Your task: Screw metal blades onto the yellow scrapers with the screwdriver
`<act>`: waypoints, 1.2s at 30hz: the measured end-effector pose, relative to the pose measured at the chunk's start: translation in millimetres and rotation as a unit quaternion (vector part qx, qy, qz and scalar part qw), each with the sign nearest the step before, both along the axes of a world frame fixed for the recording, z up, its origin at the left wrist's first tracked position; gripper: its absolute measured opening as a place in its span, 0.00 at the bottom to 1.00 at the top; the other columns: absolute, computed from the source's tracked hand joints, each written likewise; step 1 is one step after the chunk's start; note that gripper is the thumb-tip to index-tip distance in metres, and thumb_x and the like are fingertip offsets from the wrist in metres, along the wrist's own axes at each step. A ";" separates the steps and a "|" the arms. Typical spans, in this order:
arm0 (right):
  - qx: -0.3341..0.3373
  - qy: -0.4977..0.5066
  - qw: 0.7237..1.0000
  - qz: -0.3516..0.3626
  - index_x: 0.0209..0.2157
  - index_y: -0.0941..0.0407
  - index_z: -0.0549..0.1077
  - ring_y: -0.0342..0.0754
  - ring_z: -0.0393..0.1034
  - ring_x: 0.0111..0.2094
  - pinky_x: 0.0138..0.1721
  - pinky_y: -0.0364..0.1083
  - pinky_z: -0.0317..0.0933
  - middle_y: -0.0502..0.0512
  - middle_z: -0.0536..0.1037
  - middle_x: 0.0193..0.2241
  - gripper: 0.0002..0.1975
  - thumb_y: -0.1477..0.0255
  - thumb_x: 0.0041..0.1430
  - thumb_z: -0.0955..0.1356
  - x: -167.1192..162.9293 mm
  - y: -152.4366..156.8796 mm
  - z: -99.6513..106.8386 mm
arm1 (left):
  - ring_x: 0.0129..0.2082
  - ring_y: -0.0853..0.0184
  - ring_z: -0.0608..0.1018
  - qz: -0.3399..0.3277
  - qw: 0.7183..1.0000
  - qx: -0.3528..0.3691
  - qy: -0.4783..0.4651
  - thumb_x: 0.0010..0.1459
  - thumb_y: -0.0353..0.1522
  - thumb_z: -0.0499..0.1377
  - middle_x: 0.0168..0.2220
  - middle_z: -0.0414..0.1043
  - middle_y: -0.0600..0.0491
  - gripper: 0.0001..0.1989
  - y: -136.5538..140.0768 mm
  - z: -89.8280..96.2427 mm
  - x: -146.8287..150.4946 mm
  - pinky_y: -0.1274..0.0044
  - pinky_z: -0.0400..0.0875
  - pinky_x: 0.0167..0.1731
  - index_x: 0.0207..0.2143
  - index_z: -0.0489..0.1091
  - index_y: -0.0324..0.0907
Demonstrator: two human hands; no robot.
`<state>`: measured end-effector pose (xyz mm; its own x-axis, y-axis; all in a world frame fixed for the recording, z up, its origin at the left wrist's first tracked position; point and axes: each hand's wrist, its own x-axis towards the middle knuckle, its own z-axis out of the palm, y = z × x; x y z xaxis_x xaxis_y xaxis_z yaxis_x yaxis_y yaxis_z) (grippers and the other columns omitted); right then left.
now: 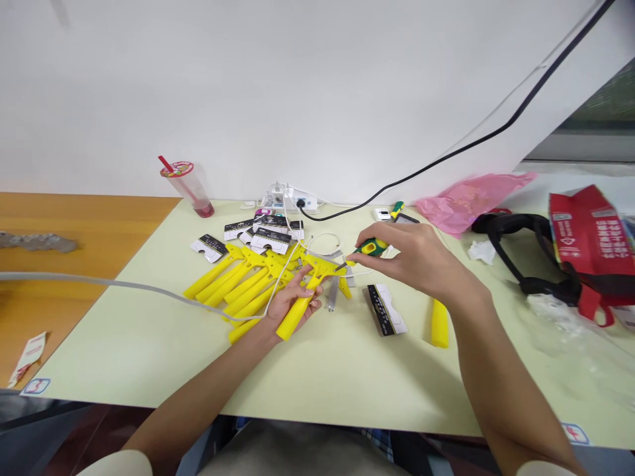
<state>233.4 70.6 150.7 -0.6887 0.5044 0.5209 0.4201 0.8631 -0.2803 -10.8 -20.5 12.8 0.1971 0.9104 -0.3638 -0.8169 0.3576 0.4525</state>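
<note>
My left hand [286,296] is closed around the handle of a yellow scraper [296,314], whose head points up and to the right. In my right hand [421,258] is a screwdriver [373,247] with a green and yellow handle. Its tip meets the right part of the scraper's head; whether it sits in a screw is too small to tell. Several similar yellow scrapers [238,281] lie piled just left of my left hand. A strip of grey metal [332,302] shows below the held head. Under my right forearm lies a yellow handle [439,324], partly hidden.
Small black-and-white boxes [270,240] lie behind the pile, and another box [384,309] is right of centre. A drink cup [191,188] and power strip [302,200] stand near the wall. A grey cable [149,289] crosses the left. A red bag [590,231] sits right.
</note>
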 end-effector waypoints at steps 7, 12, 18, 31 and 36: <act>-0.023 -0.045 0.999 -0.008 0.52 0.52 0.73 0.57 0.79 0.44 0.44 0.53 0.71 0.62 0.81 0.47 0.10 0.62 0.80 0.66 -13.9 -3.2 -8.1 | 0.35 0.72 0.79 0.000 1.000 -0.013 0.010 0.44 0.16 0.69 0.55 0.77 0.45 0.42 0.3 1.1 2.5 0.80 0.71 0.32 0.61 0.70 0.47; -0.092 -0.019 0.994 0.060 0.66 0.49 0.65 0.62 0.73 0.62 0.62 0.62 0.71 0.67 0.72 0.64 0.20 0.72 0.77 0.63 -16.5 -2.9 -11.4 | 0.35 0.71 0.79 0.018 1.000 -0.023 0.008 0.45 0.16 0.68 0.56 0.77 0.45 0.43 2.0 -2.5 1.9 0.80 0.71 0.32 0.63 0.68 0.48; -0.070 0.000 0.997 0.032 0.59 0.49 0.71 0.57 0.79 0.47 0.51 0.56 0.74 0.62 0.80 0.54 0.11 0.65 0.80 0.65 -17.4 4.5 -18.0 | 0.35 0.70 0.79 0.024 1.000 -0.005 0.014 0.44 0.17 0.68 0.51 0.78 0.47 0.45 2.8 -5.6 -0.2 0.79 0.71 0.34 0.64 0.68 0.49; -0.090 0.055 0.991 0.076 0.62 0.48 0.69 0.57 0.79 0.52 0.55 0.57 0.75 0.61 0.80 0.55 0.13 0.64 0.80 0.66 -29.8 7.0 -33.8 | 0.36 0.70 0.79 0.023 1.000 -0.011 0.008 0.46 0.16 0.69 0.50 0.76 0.49 0.49 -0.6 -0.9 2.4 0.80 0.69 0.33 0.68 0.65 0.51; -0.094 0.052 0.992 0.066 0.64 0.50 0.67 0.60 0.76 0.59 0.59 0.60 0.74 0.66 0.76 0.59 0.16 0.66 0.79 0.65 -33.8 4.3 -32.7 | 0.36 0.70 0.79 0.027 0.999 -0.018 0.005 0.45 0.16 0.68 0.49 0.77 0.48 0.49 -0.6 -2.2 3.2 0.80 0.70 0.33 0.68 0.65 0.52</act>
<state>199.5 74.8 118.0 -0.7029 0.5077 0.4981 0.2664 0.8373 -0.4775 -7.6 -21.1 10.5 0.1445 0.9060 -0.3979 -0.8309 0.3295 0.4484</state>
